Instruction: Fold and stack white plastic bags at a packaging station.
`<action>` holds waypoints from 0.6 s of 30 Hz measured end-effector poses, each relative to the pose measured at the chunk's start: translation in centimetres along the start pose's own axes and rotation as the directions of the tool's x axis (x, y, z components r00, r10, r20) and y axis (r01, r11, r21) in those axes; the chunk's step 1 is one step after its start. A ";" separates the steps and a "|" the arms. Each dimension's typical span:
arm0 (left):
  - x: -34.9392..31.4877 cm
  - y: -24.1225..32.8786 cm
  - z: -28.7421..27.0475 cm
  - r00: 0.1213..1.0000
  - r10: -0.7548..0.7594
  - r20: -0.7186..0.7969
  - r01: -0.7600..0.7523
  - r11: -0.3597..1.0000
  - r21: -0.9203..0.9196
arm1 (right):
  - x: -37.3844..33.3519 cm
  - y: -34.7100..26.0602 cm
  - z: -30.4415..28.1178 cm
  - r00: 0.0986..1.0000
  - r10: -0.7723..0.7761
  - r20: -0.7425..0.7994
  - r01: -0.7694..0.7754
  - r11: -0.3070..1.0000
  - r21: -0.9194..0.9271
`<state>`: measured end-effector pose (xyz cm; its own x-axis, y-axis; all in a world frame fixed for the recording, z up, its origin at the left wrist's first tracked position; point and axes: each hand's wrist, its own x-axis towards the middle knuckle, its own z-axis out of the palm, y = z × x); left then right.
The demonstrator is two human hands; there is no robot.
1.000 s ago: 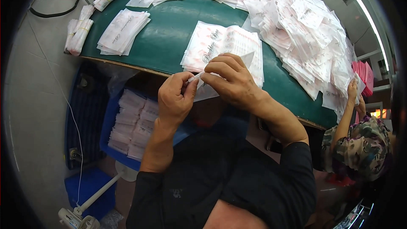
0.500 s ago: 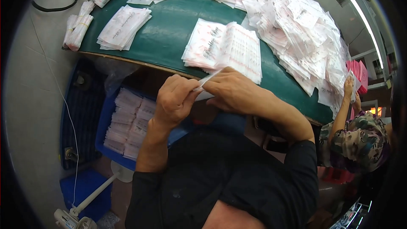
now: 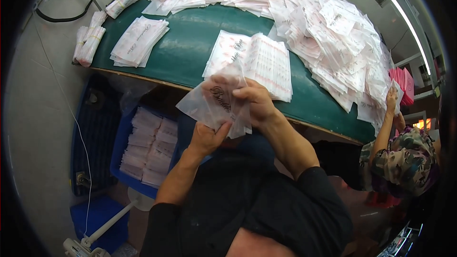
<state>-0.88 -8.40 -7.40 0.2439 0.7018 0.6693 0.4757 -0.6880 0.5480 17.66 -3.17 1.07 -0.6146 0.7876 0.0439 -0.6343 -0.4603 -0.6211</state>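
A translucent printed plastic bag [image 3: 202, 101] hangs between my hands just off the table's near edge, its printed face turned up. At its lower edge my left hand [image 3: 207, 138] grips it, thumb on top and the other fingers partly behind the film. My right hand [image 3: 258, 101] pinches its right side, thumb over the bag. Just beyond, a stack of the same white and pink bags [image 3: 269, 64] lies on the green table [image 3: 188, 33], partly covered by the held bag. A smaller neat stack [image 3: 139, 41] rests farther left.
A large loose heap of bags [image 3: 328, 43] covers the table's back and right. Rubber-banded bundles [image 3: 91, 43] lie at the left corner. Below stands a blue crate [image 3: 115, 154] packed with bags, near a white fan [image 3: 81, 247]. At right, a co-worker in a camouflage top [image 3: 404, 159] handles bags.
My hands have come down toward me and turned. The bag, earlier bunched narrow between my fingers, is now spread out with its print showing.
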 end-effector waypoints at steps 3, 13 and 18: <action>1.6 0.8 -1.1 0.874 -0.368 0.316 0.467 0.817 -0.339 | -0.3 -0.5 -1.3 0.989 -0.143 0.050 0.141 0.989 0.038; 3.7 0.5 0.6 0.903 -0.327 0.278 0.414 0.834 -0.366 | -1.0 -1.9 -2.8 0.991 -0.119 0.063 0.119 0.993 0.005; 5.8 -0.1 -1.4 0.875 -0.477 0.083 0.431 0.690 -0.581 | -2.2 -1.9 -3.6 0.999 0.010 -0.034 -0.014 0.993 -0.116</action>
<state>-0.71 -4.56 -2.88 0.0566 0.9574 0.2831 -0.0575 -0.2800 0.9583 21.91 -2.58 -0.71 -0.6048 0.7963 0.0109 -0.5668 -0.4207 -0.7084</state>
